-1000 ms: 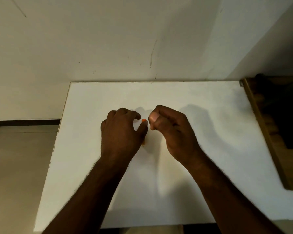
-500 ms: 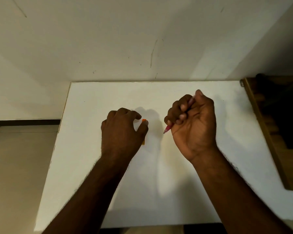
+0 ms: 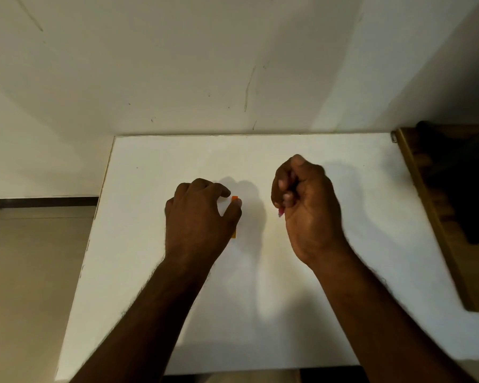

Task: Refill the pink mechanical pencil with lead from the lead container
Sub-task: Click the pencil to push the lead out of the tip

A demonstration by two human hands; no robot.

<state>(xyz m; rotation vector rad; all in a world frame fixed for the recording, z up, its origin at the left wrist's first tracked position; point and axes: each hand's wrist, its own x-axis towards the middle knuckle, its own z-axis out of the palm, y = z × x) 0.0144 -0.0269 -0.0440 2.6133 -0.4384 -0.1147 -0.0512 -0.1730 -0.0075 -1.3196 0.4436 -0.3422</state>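
Observation:
My left hand (image 3: 201,217) holds the orange lead container (image 3: 234,199) between thumb and fingers over the middle of the white table (image 3: 343,299). Only the container's top and a sliver of its lower end show past the thumb. My right hand (image 3: 306,205) is curled into a fist around the pink mechanical pencil (image 3: 280,212), a short way to the right of the container. Just the pencil's pink tip pokes out below the fingers; the rest is hidden in the fist. The two hands are apart.
A dark wooden board (image 3: 437,217) with black objects on it lies along the table's right side. A pale wall rises right behind the table's far edge. To the left of the table is the floor.
My right hand has drawn away from the container to the right with the pencil and closed further round it, so less of the pencil shows. My left hand has stayed put.

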